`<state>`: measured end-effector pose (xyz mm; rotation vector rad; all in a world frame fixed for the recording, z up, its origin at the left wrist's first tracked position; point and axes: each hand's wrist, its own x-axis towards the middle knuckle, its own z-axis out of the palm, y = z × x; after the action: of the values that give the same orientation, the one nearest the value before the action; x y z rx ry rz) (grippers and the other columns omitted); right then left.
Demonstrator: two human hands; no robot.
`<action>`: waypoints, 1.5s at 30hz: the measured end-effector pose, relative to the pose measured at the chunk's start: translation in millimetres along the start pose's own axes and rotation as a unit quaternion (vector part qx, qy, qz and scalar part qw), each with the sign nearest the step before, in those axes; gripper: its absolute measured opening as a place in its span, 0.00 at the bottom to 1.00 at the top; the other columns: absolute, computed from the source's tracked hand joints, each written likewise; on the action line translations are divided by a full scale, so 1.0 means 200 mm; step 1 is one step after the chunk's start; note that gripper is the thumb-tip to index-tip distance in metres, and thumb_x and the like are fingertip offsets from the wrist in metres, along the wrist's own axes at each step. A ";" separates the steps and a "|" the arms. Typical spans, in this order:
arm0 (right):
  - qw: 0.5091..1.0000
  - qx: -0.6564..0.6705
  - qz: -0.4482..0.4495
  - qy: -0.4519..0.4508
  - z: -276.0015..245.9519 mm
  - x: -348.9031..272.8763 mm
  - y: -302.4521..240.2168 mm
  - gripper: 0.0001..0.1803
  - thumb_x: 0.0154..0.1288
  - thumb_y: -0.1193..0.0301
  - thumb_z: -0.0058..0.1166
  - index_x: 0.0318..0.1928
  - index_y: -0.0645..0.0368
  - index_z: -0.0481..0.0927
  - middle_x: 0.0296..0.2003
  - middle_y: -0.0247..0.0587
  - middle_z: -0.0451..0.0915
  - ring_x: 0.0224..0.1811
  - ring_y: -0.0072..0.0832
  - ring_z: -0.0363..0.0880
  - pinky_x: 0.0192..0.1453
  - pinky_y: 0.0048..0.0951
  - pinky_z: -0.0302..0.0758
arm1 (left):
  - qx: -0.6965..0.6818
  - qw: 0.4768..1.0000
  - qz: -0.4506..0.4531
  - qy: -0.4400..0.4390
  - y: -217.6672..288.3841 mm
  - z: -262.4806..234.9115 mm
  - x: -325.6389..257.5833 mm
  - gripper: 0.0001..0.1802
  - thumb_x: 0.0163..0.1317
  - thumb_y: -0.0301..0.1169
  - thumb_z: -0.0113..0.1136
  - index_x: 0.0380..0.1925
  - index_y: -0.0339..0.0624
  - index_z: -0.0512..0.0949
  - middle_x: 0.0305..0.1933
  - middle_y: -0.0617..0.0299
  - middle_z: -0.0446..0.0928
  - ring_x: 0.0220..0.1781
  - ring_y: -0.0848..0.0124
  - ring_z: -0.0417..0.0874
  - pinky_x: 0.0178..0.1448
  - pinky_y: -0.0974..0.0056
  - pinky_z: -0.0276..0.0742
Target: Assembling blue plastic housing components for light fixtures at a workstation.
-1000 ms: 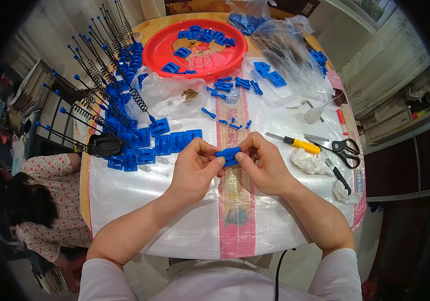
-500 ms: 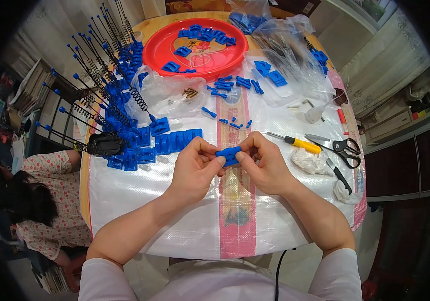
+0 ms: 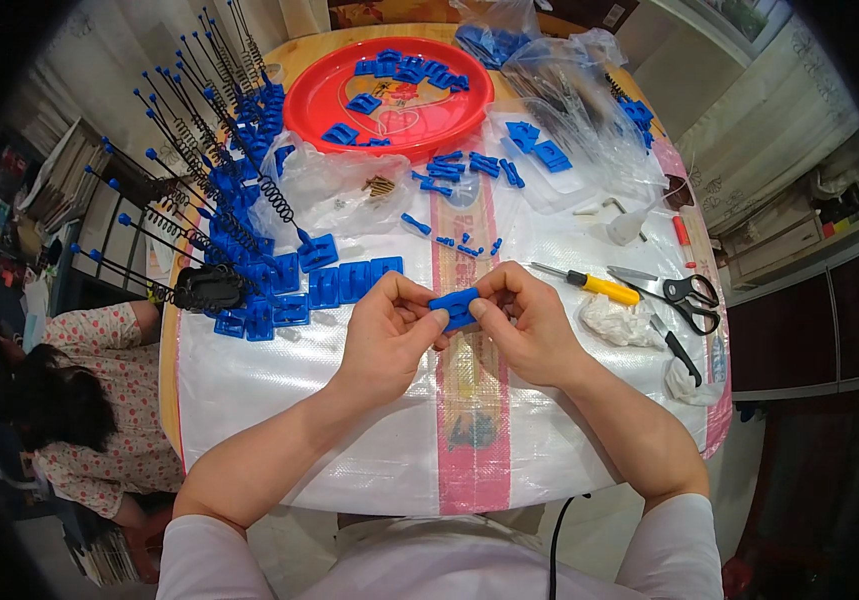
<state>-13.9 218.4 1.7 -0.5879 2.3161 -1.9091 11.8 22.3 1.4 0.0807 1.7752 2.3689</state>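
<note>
Between my hands, over the middle of the table, is a small blue plastic piece [image 3: 457, 306]. My left hand [image 3: 394, 328] pinches its left end with thumb and fingers. On its right end, my right hand [image 3: 519, 328] presses with thumb and fingertips. The undersides of the fingers are hidden. Just beyond the hands lie several tiny blue pegs [image 3: 466, 246] and a blue bone-shaped part [image 3: 416, 224]. To the left of my left hand, a row of flat blue blocks [image 3: 339, 285] rests on the white woven sheet [image 3: 349, 460].
Blue bases with springs and long rods [image 3: 239, 200] crowd the left. A red basin [image 3: 304, 110] of blue parts stands at the back. Brass screws [image 3: 379, 186] lie on plastic. On the right are a yellow screwdriver [image 3: 611, 289], scissors [image 3: 691, 290] and a knife [image 3: 684, 358]. A person [image 3: 109, 400] is at left.
Both hands keep their hold on the blue piece, which has tilted very slightly. Nothing else has visibly moved on the table.
</note>
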 end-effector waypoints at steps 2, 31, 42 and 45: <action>1.000 0.014 -0.008 0.009 0.01 0.00 0.01 0.06 0.67 0.75 0.56 0.41 0.65 0.76 0.26 0.34 0.76 0.23 0.15 0.72 0.27 0.21 0.68 | -0.001 1.000 -0.007 0.004 0.01 0.01 0.00 0.11 0.65 0.19 0.57 0.46 0.31 0.69 0.37 0.55 0.78 0.35 0.75 0.82 0.41 0.70 0.80; 1.000 -0.024 -0.006 0.009 0.00 -0.02 -0.05 0.08 0.65 0.73 0.60 0.38 0.66 0.78 0.27 0.38 0.82 0.25 0.16 0.79 0.28 0.21 0.75 | -0.024 0.999 -0.015 -0.030 0.03 0.03 -0.02 0.15 0.66 0.22 0.58 0.52 0.33 0.70 0.45 0.58 0.79 0.43 0.76 0.82 0.44 0.71 0.79; 0.999 -0.039 -0.030 -0.002 0.00 -0.02 -0.06 0.09 0.64 0.74 0.60 0.40 0.66 0.77 0.29 0.38 0.82 0.26 0.17 0.80 0.29 0.21 0.76 | -0.026 0.999 0.013 -0.012 0.03 0.04 -0.02 0.12 0.68 0.21 0.56 0.50 0.32 0.75 0.44 0.58 0.80 0.41 0.78 0.81 0.43 0.73 0.79; 0.998 -0.021 -0.054 0.011 0.01 -0.01 -0.05 0.11 0.63 0.75 0.61 0.45 0.65 0.78 0.34 0.40 0.83 0.29 0.19 0.82 0.31 0.22 0.78 | -0.045 0.999 0.023 -0.019 0.02 0.04 -0.02 0.12 0.68 0.21 0.56 0.51 0.33 0.75 0.45 0.59 0.81 0.42 0.78 0.82 0.45 0.73 0.80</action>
<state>-9.7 216.6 10.3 -0.7140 2.3899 -1.9244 16.0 28.2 8.2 0.1549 1.6644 2.4588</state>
